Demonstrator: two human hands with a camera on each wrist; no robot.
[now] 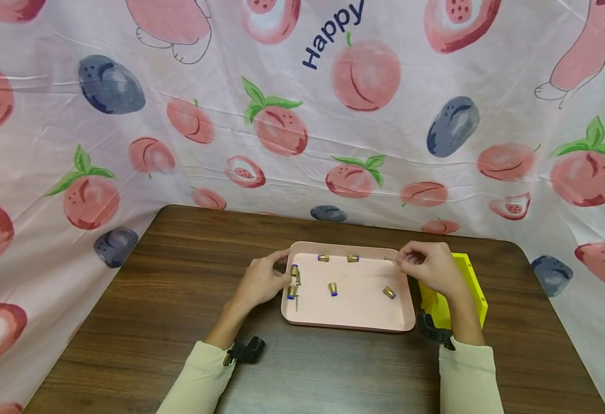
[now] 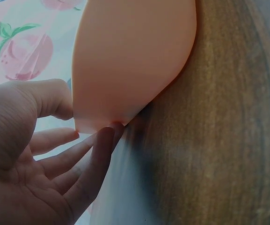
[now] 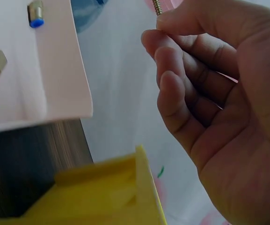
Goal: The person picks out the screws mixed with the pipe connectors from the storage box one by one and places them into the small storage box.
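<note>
I can't identify the thin metal piece [image 3: 156, 6] my right hand [image 1: 428, 265] pinches; the picture's top edge crops it.

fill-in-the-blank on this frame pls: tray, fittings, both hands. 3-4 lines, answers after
1. The brass fittings lie in a tray coloured ____.
2. The left hand touches the tray's ____ edge.
3. The right hand pinches a thin ____ rod over the tray's far right corner.
4. The box to the right of the tray is ____.

Missing words: pink; left; metal; yellow
</note>
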